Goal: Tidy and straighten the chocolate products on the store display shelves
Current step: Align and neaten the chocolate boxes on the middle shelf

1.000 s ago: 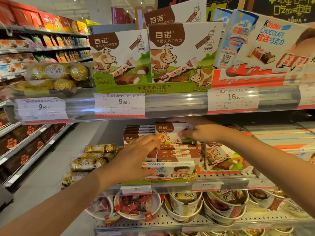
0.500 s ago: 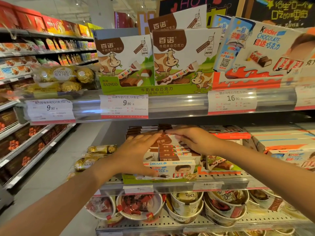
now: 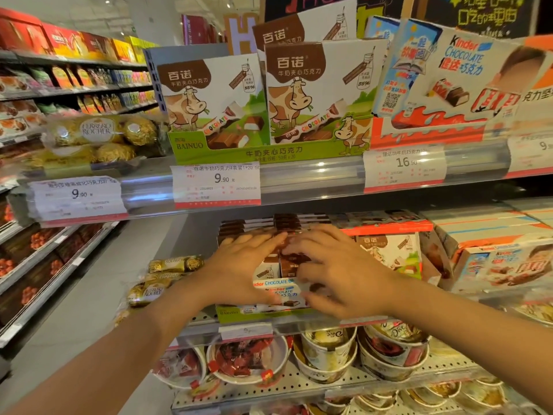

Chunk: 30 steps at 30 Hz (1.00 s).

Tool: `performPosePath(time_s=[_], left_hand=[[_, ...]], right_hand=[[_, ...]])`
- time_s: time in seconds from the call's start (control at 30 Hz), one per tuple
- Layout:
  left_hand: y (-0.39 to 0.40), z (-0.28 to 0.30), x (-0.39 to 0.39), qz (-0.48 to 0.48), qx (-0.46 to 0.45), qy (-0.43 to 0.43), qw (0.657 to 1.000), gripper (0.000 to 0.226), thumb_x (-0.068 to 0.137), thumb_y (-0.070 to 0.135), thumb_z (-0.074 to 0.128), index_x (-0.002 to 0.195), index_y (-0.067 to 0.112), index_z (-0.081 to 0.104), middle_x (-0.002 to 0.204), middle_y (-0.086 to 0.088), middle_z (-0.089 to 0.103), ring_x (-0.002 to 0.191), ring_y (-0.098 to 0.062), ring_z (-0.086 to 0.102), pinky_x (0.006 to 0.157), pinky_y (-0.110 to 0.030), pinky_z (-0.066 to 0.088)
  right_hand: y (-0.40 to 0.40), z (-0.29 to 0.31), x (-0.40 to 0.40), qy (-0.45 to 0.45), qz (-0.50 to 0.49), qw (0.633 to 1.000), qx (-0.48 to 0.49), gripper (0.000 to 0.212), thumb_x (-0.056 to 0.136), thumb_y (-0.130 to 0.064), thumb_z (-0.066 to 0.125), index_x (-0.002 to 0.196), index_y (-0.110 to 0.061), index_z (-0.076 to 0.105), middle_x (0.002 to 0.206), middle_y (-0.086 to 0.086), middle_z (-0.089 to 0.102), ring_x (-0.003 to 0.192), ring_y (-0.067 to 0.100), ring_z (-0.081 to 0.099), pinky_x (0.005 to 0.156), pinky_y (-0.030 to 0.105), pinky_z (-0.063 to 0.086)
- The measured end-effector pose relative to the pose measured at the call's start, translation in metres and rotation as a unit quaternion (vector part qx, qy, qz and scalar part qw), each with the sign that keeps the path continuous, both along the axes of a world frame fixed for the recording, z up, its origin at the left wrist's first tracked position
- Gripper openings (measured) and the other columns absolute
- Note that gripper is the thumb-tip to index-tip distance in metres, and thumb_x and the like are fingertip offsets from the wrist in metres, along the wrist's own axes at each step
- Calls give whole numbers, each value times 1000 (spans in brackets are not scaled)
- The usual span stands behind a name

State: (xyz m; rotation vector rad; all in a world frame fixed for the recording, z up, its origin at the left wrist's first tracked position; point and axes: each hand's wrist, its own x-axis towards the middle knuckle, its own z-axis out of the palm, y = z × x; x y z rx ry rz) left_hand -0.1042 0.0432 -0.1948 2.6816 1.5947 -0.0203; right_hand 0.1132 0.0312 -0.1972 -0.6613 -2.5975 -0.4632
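Right hand [image 3: 338, 271] has slid leftward beside left hand [image 3: 239, 271], fingers flat on Bainuo boxes [image 3: 287, 260].

We lay our left hand [image 3: 239, 265] and right hand [image 3: 335, 274] flat, fingertips nearly meeting, on the stacked Bainuo chocolate boxes [image 3: 287, 260]; a Kinder Chocolate box [image 3: 279, 290] sits just below our palms.
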Motion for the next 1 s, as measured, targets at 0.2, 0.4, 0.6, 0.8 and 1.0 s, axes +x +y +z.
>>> performPosePath(time_s=[0.2,0.4,0.6,0.8,1.0], left_hand=[[0,2,2,-4,-2,14,1000,103,74,69,57,146,39,-10,157,10,3,143,-14,7,114,-37,11],[2,1,2,-16,9,5,1000,104,71,70,59,147,37,-5,156,13,8,142,-13,11,114,-36,15],[6,2,-7,-66,-31,-129,989,88,55,76,54,129,62,7,152,23,9,141,-6,14,116,-36,19],[4,11,-8,-55,-64,-98,992,92,50,95,40,132,62,13,151,20,14,141,-5,16,116,-41,18],[-14,28,5,9,-196,-480,855,74,38,97,48,84,44,74,94,19,72,91,1,66,72,-14,52]], right_hand=[[-5,-19,-11,-6,-107,993,43,24,71,-35,71,90,-22,71,122,-1,62,117,20,54,102,39,29],[-10,-15,-23,-7,-150,988,36,26,63,-37,77,82,-19,74,117,0,64,110,21,59,95,38,44],[-8,-15,-24,-46,-154,987,-3,30,63,-43,78,77,-16,76,116,6,61,110,28,56,93,43,44],[2,-6,-4,43,-88,982,-159,32,84,-40,63,92,-9,69,132,3,49,105,23,55,83,36,46],[8,-10,19,290,-20,909,-300,25,77,-26,74,95,-10,72,113,-1,62,101,10,58,86,31,50]])
